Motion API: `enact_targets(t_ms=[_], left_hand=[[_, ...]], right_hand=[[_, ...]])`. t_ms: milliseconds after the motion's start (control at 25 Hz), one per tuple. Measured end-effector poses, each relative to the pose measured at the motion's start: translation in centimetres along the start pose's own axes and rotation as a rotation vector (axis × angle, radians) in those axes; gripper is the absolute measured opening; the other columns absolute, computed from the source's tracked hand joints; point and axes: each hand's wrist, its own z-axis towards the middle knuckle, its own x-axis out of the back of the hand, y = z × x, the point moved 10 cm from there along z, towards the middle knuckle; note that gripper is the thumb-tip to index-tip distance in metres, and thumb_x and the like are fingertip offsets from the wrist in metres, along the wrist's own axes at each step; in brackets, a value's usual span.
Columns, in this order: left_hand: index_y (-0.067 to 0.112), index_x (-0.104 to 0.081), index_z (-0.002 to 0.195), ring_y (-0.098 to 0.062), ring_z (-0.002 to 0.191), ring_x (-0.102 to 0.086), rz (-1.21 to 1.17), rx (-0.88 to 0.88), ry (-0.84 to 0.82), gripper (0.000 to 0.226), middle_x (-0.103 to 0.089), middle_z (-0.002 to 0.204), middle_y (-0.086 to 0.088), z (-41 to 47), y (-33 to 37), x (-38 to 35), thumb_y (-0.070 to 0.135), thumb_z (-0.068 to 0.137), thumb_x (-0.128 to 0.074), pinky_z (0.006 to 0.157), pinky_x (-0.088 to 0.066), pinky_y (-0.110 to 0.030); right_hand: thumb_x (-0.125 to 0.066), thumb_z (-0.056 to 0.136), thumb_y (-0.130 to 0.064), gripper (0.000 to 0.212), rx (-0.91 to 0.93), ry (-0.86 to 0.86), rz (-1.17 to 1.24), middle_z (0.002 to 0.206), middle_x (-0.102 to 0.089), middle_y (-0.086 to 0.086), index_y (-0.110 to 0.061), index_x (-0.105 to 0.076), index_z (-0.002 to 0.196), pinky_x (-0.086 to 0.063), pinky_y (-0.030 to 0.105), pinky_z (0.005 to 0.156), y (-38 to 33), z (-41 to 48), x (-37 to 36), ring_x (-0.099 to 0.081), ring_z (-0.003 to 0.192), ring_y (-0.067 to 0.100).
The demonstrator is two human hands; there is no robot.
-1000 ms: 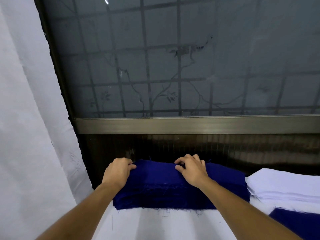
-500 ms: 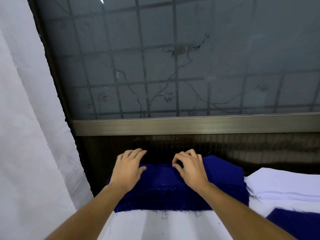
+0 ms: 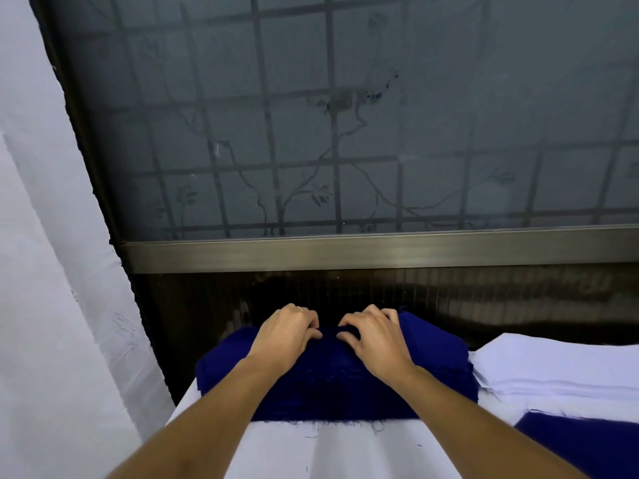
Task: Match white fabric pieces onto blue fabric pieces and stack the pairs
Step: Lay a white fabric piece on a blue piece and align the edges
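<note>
A thick stack of dark blue fabric pieces (image 3: 332, 385) lies on the white table, against the dark wall under a window. My left hand (image 3: 287, 335) and my right hand (image 3: 371, 337) sit close together on the stack's far edge, fingers curled, pinching the top blue layer between fingertips and thumbs. A pile of white fabric pieces (image 3: 560, 371) lies just right of the blue stack. Another blue piece (image 3: 587, 444) shows at the bottom right corner.
The white table surface (image 3: 345, 451) runs toward me below the blue stack. A white curtain (image 3: 52, 305) hangs along the left. A metal window sill (image 3: 380, 252) and frosted glass with a grille stand right behind the stacks.
My left hand has slid right along the stack's far edge, from its left corner toward my right hand, and curled its fingers again. The two hands are now nearly touching at the middle.
</note>
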Motion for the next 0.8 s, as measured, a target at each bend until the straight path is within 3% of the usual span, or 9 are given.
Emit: enact_targets(t_ms=[160, 280, 360, 480, 640, 800], left_hand=[[0.028, -0.063, 0.119, -0.012, 0.107, -0.06, 0.055, -0.007, -0.101, 0.025, -0.063, 0.117, 0.008, -1.1, -0.8, -0.5, 0.043, 0.101, -0.054, 0.095, -0.048, -0.033], [0.033, -0.062, 0.121, -0.011, 0.11, -0.059, 0.076, 0.091, -0.201, 0.024, -0.062, 0.12, 0.008, -2.7, -4.3, -0.8, 0.042, 0.1, -0.055, 0.102, -0.046, -0.039], [0.041, -0.059, 0.106, -0.007, 0.1, -0.06, 0.054, 0.187, -0.203, 0.007, -0.064, 0.111, 0.01, -3.9, -6.9, 0.2, 0.04, 0.101, -0.054, 0.099, -0.049, -0.039], [0.041, -0.058, 0.092, -0.006, 0.088, -0.061, -0.047, 0.344, -0.158, 0.009, -0.064, 0.1, 0.011, -5.8, -9.6, 2.1, 0.037, 0.1, -0.056, 0.086, -0.057, -0.038], [0.033, -0.066, 0.111, -0.013, 0.087, -0.068, -0.298, 0.473, -0.068, 0.014, -0.07, 0.098, 0.005, -7.6, -11.4, 4.7, 0.036, 0.101, -0.058, 0.083, -0.06, -0.04], [0.013, -0.063, 0.132, -0.022, 0.107, -0.065, -0.483, 0.546, 0.049, 0.041, -0.068, 0.119, -0.004, -9.3, -10.0, 6.5, 0.037, 0.099, -0.061, 0.094, -0.055, -0.037]], right_hand=[[-0.059, 0.096, -0.05, 0.025, -0.053, -0.025, -0.021, 0.106, -0.064, -0.013, -0.039, -0.067, 0.117, -0.024, 0.033, 0.105, 2.3, -0.5, 1.5, -0.049, 0.112, 0.005], [-0.059, 0.095, -0.052, 0.029, -0.126, -0.099, -0.044, 0.111, -0.066, -0.014, -0.038, -0.068, 0.118, -0.023, 0.035, 0.107, 5.1, -1.5, 2.8, -0.047, 0.116, 0.007], [-0.059, 0.095, -0.051, 0.029, -0.167, -0.153, -0.063, 0.113, -0.066, -0.015, -0.037, -0.068, 0.119, -0.022, 0.035, 0.108, 6.8, -2.4, 3.8, -0.046, 0.118, 0.008], [-0.059, 0.096, -0.049, 0.028, -0.221, -0.192, -0.081, 0.114, -0.066, -0.016, -0.036, -0.069, 0.118, -0.025, 0.037, 0.107, 8.8, -3.6, 5.8, -0.046, 0.119, 0.009], [-0.063, 0.096, -0.042, 0.009, -0.367, -0.172, 0.14, 0.1, -0.069, -0.017, -0.035, -0.07, 0.096, -0.037, 0.042, 0.109, 11.1, -5.7, 8.6, -0.058, 0.112, 0.01], [-0.066, 0.097, -0.022, 0.01, -0.533, -0.079, 0.612, 0.091, -0.077, 0.001, -0.014, -0.07, 0.091, -0.057, 0.048, 0.091, 12.1, -8.9, 11.3, -0.072, 0.094, 0.021]])
